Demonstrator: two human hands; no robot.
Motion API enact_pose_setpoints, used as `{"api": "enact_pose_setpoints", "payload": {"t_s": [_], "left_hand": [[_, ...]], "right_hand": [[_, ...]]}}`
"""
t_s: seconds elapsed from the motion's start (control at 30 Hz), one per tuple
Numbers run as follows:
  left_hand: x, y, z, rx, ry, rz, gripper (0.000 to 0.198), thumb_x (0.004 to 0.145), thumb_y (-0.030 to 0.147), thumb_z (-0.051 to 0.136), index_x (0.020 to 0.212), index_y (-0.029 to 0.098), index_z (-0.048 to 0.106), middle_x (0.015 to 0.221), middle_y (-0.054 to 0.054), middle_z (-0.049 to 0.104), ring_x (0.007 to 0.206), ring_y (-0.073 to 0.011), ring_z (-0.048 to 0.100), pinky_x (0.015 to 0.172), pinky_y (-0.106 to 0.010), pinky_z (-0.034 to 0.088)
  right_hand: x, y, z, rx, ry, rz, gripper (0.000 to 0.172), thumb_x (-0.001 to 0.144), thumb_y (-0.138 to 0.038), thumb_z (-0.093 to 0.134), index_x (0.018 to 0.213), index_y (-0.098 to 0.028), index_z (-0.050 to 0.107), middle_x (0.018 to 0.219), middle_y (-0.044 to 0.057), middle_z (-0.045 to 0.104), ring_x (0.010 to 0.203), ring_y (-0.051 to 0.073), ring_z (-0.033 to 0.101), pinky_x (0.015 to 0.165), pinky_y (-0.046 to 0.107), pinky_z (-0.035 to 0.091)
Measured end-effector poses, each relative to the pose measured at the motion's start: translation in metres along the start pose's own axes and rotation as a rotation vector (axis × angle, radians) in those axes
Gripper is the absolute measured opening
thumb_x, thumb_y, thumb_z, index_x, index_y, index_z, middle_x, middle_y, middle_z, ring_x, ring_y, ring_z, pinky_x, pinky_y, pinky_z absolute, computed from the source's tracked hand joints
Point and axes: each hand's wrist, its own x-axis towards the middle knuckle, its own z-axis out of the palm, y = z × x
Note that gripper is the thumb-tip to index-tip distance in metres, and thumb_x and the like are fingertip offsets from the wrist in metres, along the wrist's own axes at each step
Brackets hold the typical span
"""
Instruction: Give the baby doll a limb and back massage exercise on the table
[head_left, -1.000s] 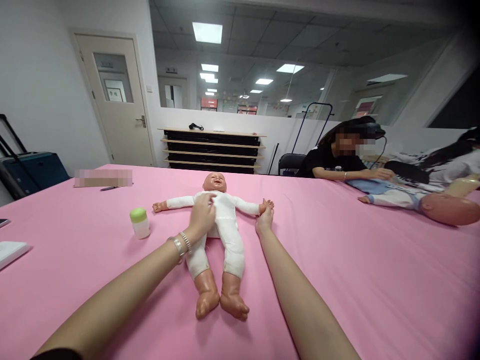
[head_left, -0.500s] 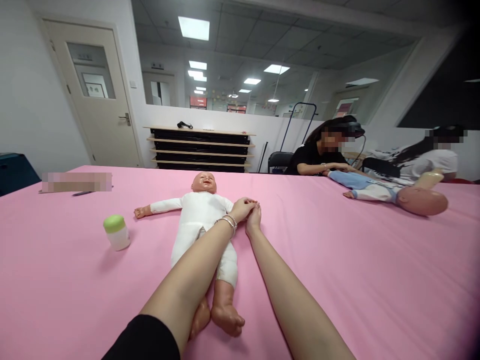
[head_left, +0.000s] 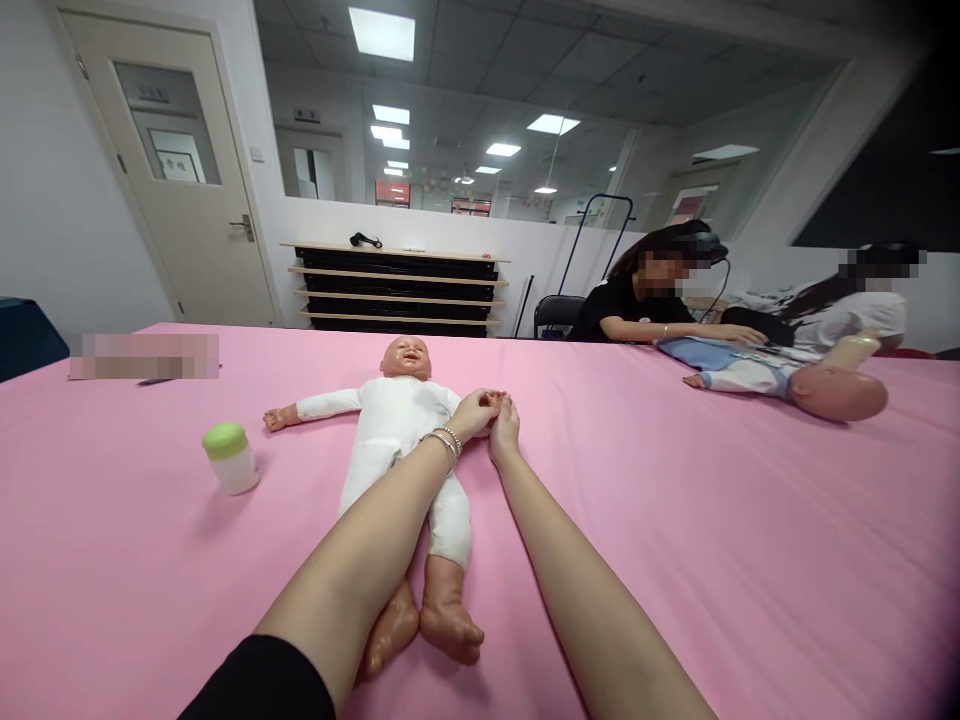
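A baby doll [head_left: 405, 405] in a white cloth body lies face up on the pink-covered table, its head away from me and its bare feet towards me. My left hand [head_left: 474, 413], with bracelets at the wrist, is closed round the doll's hand on the right side. My right hand [head_left: 505, 430] cups the same small hand from its right. Only a bit of the doll's fingers shows between my own, and my left forearm lies across the view of its legs. To the doll's left stands a small clear bottle [head_left: 232, 468] with a green lid.
The pink tablecloth [head_left: 675, 520] spreads around the doll. Across the table a person in black [head_left: 637, 290] reaches to another doll [head_left: 832, 390] in blue and white; a person in white [head_left: 870, 310] sits beyond. A blurred-out flat item [head_left: 142, 357] lies at the far left.
Both my hands stay at the doll's hand, with slightly more of its fingers showing. The co-worker's hand has moved right over the other doll. The view has shifted a little.
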Motion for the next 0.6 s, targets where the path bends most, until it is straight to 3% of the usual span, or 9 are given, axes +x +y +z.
{"api": "enact_pose_setpoints", "payload": {"t_s": [0.2,0.33,0.47,0.6], "left_hand": [[0.005,-0.001,-0.007,0.064,0.1,0.019,0.014,0.065,0.019,0.07,0.073,0.012,0.061,0.075,-0.005,0.063,0.075,-0.0128,0.059,0.083,-0.029,0.045],[0.007,0.004,-0.008,0.038,0.092,0.02,0.012,0.071,0.023,0.064,0.07,0.012,0.06,0.075,-0.006,0.063,0.074,-0.0128,0.059,0.082,-0.029,0.045],[0.001,0.009,-0.003,-0.003,0.046,-0.017,0.004,0.069,0.013,0.063,0.072,0.01,0.061,0.073,-0.005,0.062,0.072,-0.012,0.059,0.082,-0.029,0.045],[-0.002,0.008,-0.002,0.101,0.051,-0.005,0.012,0.067,0.012,0.066,0.078,0.011,0.063,0.078,-0.006,0.064,0.072,-0.0121,0.058,0.083,-0.031,0.045]], "right_hand": [[-0.013,-0.002,0.004,-0.005,-0.073,-0.037,0.036,0.094,-0.042,0.044,0.101,-0.008,0.053,0.094,0.008,0.057,0.087,0.012,0.056,0.082,0.027,0.048],[-0.018,-0.003,0.003,-0.023,-0.089,-0.056,0.034,0.092,-0.04,0.042,0.104,-0.01,0.052,0.099,0.009,0.058,0.091,0.012,0.056,0.084,0.023,0.046],[-0.012,-0.005,-0.001,-0.052,-0.036,-0.038,0.043,0.09,-0.047,0.039,0.102,-0.009,0.054,0.097,0.011,0.059,0.09,0.014,0.057,0.083,0.023,0.046],[-0.01,-0.006,0.0,-0.065,-0.045,-0.02,0.056,0.089,-0.058,0.032,0.094,-0.007,0.057,0.089,0.013,0.061,0.086,0.017,0.059,0.079,0.025,0.048]]}}
